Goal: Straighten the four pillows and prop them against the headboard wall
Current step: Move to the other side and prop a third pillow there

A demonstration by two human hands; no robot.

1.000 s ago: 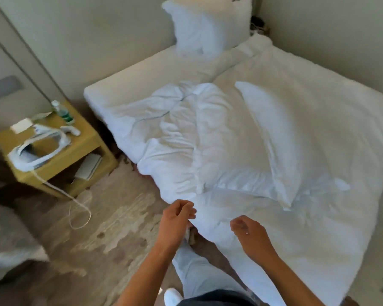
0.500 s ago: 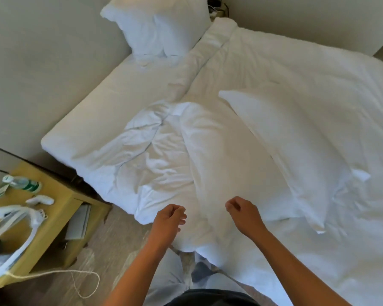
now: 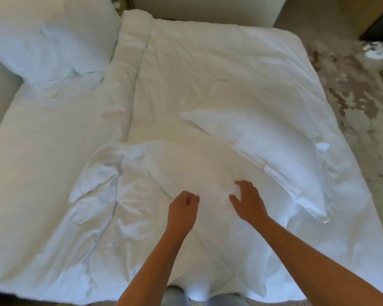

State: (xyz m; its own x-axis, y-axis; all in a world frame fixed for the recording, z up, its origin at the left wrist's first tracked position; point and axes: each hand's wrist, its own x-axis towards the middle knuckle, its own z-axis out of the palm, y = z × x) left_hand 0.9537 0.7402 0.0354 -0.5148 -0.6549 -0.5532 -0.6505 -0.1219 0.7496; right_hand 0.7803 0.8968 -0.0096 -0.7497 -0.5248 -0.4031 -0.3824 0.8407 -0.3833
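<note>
**Task status: pillows partly placed**

**Completed.** Two propped pillows (image 3: 51, 45) stand at the far left corner of the bed (image 3: 20, 151), leaning on the wall there. Whether they are fully squared cannot be told; their lower edges look creased.

**Outstanding.** Two pillows lie flat on the duvet (image 3: 219, 62), well away from the wall:
- The near pillow (image 3: 186, 166) lies in the middle of the bed, directly ahead of the person, its left end rumpled.
- The right pillow (image 3: 263, 151) lies diagonally beside it, toward the right edge of the bed, with its open end pointing to the near right.

**Hand state.**
- Left hand (image 3: 182, 209): fingers curled inward over the near pillow. Whether fabric is pinched between them cannot be told.
- Right hand (image 3: 248, 200): fingers bent, spread and pressing into the near pillow, beginning to gather the fabric; a firm grasp is not yet evident.

**Assessment.** The task appears roughly half done. The step in hand is judged to be taking hold of the near pillow. Remaining: lift, straighten and prop it beside the first two, then repeat for the right pillow.
</note>
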